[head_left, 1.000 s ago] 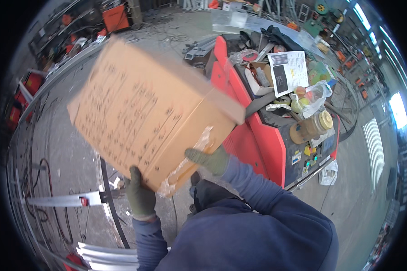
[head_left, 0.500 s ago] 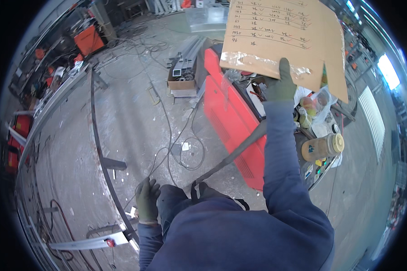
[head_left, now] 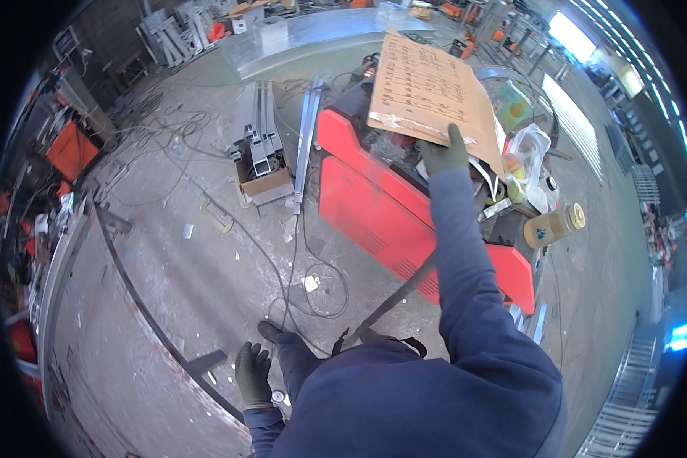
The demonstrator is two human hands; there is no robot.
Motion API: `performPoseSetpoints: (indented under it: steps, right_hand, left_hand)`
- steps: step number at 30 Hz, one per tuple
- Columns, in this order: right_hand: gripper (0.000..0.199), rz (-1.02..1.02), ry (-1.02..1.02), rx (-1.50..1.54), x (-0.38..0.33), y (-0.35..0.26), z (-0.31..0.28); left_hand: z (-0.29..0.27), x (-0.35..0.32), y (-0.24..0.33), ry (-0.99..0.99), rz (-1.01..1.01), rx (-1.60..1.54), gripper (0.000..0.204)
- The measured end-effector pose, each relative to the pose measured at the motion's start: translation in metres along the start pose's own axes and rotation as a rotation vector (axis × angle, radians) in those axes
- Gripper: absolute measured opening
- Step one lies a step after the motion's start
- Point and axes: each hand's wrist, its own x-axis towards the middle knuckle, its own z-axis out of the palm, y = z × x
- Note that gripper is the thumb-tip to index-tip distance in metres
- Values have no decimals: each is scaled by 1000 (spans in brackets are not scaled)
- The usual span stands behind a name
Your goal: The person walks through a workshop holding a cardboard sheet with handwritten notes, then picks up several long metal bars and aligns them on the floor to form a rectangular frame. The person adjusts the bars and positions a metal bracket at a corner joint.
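Note:
A brown cardboard sheet (head_left: 424,88) with rows of handwriting is tilted over the top of a red machine (head_left: 366,217). My gloved right hand (head_left: 445,155) grips its near edge, thumb on top and the other fingers hidden beneath. Down by my left leg hangs my gloved left hand (head_left: 253,374), fingers loosely bent and apart, with nothing in it. Right of the cardboard, a clear plastic bag (head_left: 533,149) with round fruit-like things lies on the machine top. A jar (head_left: 551,227) with a yellow lid and brownish contents stands near the machine's right end.
A cardboard box (head_left: 267,185) with square metal tubes stands on the floor left of the machine. Cables (head_left: 336,309) loop across the floor in front. A long metal rail (head_left: 145,317) runs along my left. Behind lies a large shiny sheet (head_left: 313,38).
My right hand and the cardboard have lowered toward the machine top, the sheet now lying flatter. The view has turned to the right and shows more of the far floor. My left hand stays low.

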Motion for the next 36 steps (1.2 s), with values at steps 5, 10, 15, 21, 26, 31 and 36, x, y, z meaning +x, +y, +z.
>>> performPoseSetpoints:
  steps: [5,10,15,21,26,31,36]
  right_hand:
    - [61,-196,-224,-892,-94,123,16]
    - [63,138,254,-1150,-303,331,62]
    - [47,732,115,-1658,-395,501,41]
    - [47,1103,-531,-1959,-462,732,81]
    - [48,1136,-870,-2014,-454,873,118]
    - [48,1194,-1031,-2093,-416,991,130]
    - [49,1310,-1159,-2119,-350,1113,143]
  left_hand:
    - [-191,158,114,34,-96,48,47]
    - [-497,193,89,20,-85,922,34]
    - [-627,123,58,-569,-158,864,42]
    - [-676,102,99,-395,-460,603,44]
    - [-669,147,138,-213,-499,527,45]
    - [-645,224,179,-83,-530,433,47]
    - [-613,313,253,46,-580,369,48]
